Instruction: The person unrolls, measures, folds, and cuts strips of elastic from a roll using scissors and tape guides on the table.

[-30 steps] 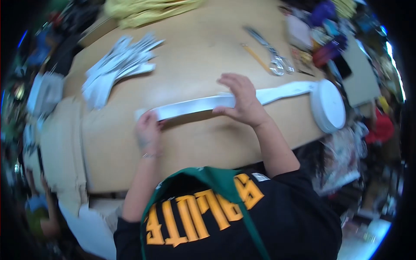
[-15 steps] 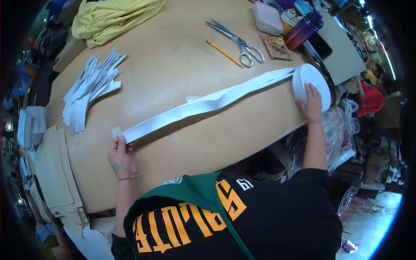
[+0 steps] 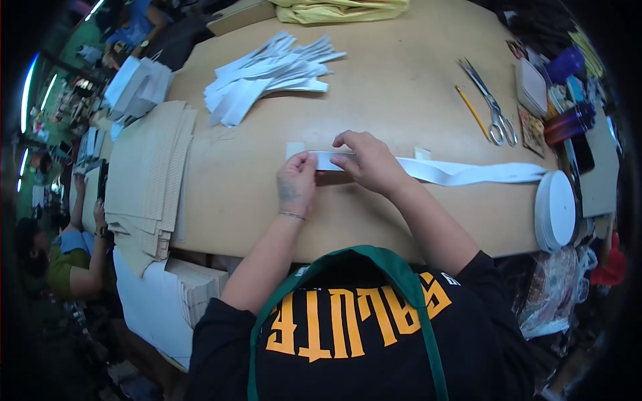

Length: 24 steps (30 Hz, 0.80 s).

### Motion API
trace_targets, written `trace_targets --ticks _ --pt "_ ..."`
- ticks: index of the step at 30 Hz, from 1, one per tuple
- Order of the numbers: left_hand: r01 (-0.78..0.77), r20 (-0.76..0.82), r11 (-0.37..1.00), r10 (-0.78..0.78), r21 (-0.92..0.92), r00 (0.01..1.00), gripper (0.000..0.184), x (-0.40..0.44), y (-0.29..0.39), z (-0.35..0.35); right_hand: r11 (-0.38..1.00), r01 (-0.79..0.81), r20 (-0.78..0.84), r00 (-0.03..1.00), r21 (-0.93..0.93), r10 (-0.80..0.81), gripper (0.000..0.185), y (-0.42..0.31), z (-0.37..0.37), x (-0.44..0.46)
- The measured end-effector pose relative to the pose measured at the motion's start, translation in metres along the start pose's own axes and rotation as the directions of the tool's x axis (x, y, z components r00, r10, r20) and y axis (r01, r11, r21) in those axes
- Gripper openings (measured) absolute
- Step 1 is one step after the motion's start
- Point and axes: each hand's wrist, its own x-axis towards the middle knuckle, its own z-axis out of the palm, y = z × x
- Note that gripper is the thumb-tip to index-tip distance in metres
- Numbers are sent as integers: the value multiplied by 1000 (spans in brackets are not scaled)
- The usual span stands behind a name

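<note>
A white strip (image 3: 461, 174) runs across the table from a white roll (image 3: 556, 210) at the right edge. My left hand (image 3: 297, 185) pinches the strip's free end between thumb and fingers, beside a small pale piece (image 3: 295, 150) on the table. Close to it on the right, my right hand (image 3: 372, 162) is over the strip, thumb near its surface and index finger bent above. Whether the right hand grips the strip is unclear. Another small pale piece (image 3: 422, 154) lies behind the strip.
Cut white strips (image 3: 267, 75) lie at the back left, yellow cloth (image 3: 341, 10) behind. Scissors (image 3: 495, 110) and a pencil (image 3: 473, 112) lie at the right, near a bottle (image 3: 568, 124) and box (image 3: 531, 87). Cardboard sheets (image 3: 147, 174) are stacked left; a person (image 3: 80, 260) is beyond.
My right hand has left the roll and come back beside my left hand at the strip's end. The camera view has shifted, so the table's things appear farther right.
</note>
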Motion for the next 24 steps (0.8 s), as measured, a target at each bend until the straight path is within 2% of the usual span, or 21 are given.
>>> trace_targets --ticks 1,3,4,6,7,8,10,13,16,19,20,22,24 --pt "-14 14 999 14 -30 1000 17 3 1 -1 996 -58 41 998 71 55 22 2 8 8" --pt "18 25 998 -20 60 999 18 2 5 1 963 -198 162 972 185 169 19 10 15 17" --pt "44 29 994 -47 101 998 18 2 6 -1 941 -277 203 950 193 237 18 11 16 19" --pt "-23 78 981 8 194 997 19 9 1 -10 879 -437 276 883 192 379 16 15 16 22" --pt "-58 113 968 31 246 993 20 11 -1 -15 909 -389 218 910 149 353 14 18 21 23" --pt "-176 82 912 156 371 984 20 12 -2 -22 912 -397 207 906 106 370 14 18 24 26" --pt "-360 82 705 395 611 915 21 11 0 -42 910 -414 176 897 23 404 13 13 27 30" --pt "-481 165 636 490 604 856 21 1 6 -57 876 -476 224 864 76 450 13 9 32 37" --pt "-452 93 682 494 575 864 19 -1 7 -61 925 -374 229 908 73 349 14 -4 42 38" --pt "-391 0 780 447 489 894 17 4 3 -67 913 -401 179 906 73 384 15 0 40 36" --pt "-389 37 767 432 510 901 17 3 3 -67 910 -409 151 906 73 395 15 3 38 35" --pt "-388 109 739 397 551 911 16 0 9 -64 896 -440 192 886 62 422 15 9 33 39" --pt "-460 189 696 433 552 881 20 -1 8 -58 893 -442 231 880 83 414 13 13 32 39"
